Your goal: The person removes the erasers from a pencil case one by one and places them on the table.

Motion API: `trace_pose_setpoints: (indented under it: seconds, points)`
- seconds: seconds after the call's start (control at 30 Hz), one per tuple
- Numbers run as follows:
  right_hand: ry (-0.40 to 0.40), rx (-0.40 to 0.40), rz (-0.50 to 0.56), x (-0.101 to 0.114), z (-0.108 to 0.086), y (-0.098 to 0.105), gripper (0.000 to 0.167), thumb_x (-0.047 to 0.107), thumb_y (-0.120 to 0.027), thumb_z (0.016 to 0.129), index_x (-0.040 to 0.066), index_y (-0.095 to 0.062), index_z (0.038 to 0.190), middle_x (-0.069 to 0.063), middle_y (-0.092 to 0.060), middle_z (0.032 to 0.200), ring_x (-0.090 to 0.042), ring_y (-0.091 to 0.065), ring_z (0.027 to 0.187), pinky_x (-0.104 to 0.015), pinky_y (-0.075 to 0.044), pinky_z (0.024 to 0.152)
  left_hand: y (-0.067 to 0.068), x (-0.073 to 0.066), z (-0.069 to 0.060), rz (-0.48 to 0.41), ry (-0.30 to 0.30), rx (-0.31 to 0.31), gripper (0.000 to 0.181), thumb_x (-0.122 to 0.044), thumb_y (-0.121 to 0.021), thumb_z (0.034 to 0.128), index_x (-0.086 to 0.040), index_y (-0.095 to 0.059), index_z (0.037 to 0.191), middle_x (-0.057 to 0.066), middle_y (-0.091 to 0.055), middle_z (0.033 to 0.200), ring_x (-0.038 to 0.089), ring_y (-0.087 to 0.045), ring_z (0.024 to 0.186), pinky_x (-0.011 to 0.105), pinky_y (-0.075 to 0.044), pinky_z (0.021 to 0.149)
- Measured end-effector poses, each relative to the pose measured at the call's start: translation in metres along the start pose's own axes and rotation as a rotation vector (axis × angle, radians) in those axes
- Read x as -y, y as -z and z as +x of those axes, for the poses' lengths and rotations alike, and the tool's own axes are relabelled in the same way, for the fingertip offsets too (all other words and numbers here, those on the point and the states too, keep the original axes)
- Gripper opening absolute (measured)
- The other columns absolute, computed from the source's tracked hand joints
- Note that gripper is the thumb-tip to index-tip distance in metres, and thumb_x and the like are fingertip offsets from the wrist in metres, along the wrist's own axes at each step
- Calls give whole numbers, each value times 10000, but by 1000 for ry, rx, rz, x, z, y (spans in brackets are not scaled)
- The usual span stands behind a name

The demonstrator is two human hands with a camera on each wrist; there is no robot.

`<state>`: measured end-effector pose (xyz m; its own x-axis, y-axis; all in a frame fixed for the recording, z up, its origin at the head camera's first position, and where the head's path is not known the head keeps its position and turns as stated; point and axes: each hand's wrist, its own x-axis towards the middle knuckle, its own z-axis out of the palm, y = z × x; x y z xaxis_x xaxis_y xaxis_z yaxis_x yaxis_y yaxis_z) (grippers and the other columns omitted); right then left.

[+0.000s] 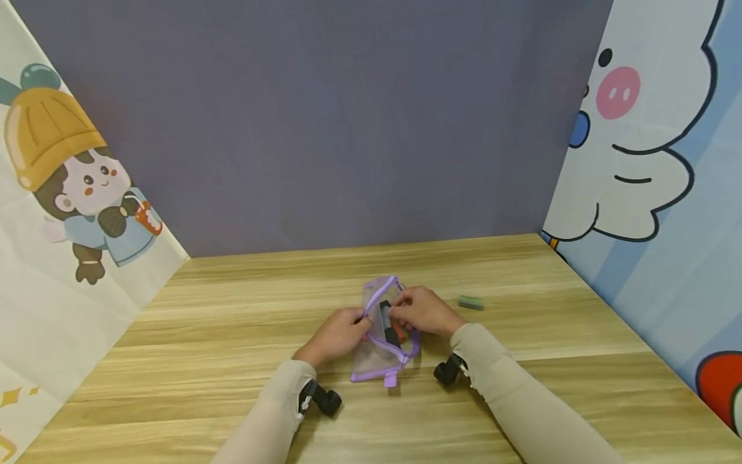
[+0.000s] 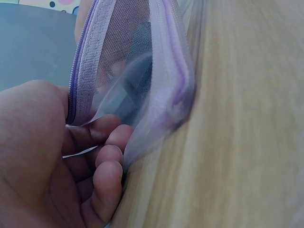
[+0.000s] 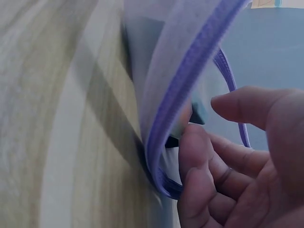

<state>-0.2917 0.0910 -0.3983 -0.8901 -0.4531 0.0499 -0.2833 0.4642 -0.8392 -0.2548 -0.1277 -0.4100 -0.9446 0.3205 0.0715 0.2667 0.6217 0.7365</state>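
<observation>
A mesh pouch with purple zipper edges lies unzipped on the table. My left hand grips its left opening edge; in the left wrist view, the fingers of that hand curl at the zipper band. Inside the pouch are a dark item with a grey part and an orange-red item. At the opening's right side is my right hand, its fingertips over the contents. The right wrist view shows that hand with thumb and fingers apart, beside the purple edge.
A small green item lies on the wooden table, to the right of my right hand. A grey panel stands behind the table, with cartoon-printed sheets on both sides. Each wrist carries a small black camera.
</observation>
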Motion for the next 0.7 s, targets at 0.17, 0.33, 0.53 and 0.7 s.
trace_pose_setpoints:
  seconds: [0.17,0.33,0.53,0.7]
  points:
    - [8,1,-16,1,-1,0,209,202,-688,946,37,-706,1072,-26,-666,741,-171,-605,624,-319,-488,559,0,1,0,-9,-2,2,282,-192,-503,1020,-127,-604,764,-21,-642,727,116,-516,584,290,-429,507]
    - [27,13,-22,1,-1,0,300,199,-689,939,-9,-690,1155,-22,-659,711,-158,-594,609,-312,-486,561,-1,2,1,-16,-5,2,278,-192,-510,1018,-130,-605,763,-24,-636,723,116,-504,573,287,-425,499]
    - [52,24,-46,0,-1,-1,324,183,-685,938,-5,-686,1202,-23,-654,679,-150,-586,585,-306,-481,544,-1,3,2,-14,-16,-2,279,-190,-514,1013,-132,-607,756,-32,-635,718,112,-499,567,284,-417,492]
    - [65,32,-68,1,-1,0,300,178,-686,940,15,-699,1192,-34,-646,683,-153,-583,572,-297,-475,525,-2,3,3,-17,-14,-4,281,-185,-515,1013,-131,-607,753,-37,-626,704,105,-500,561,278,-416,489]
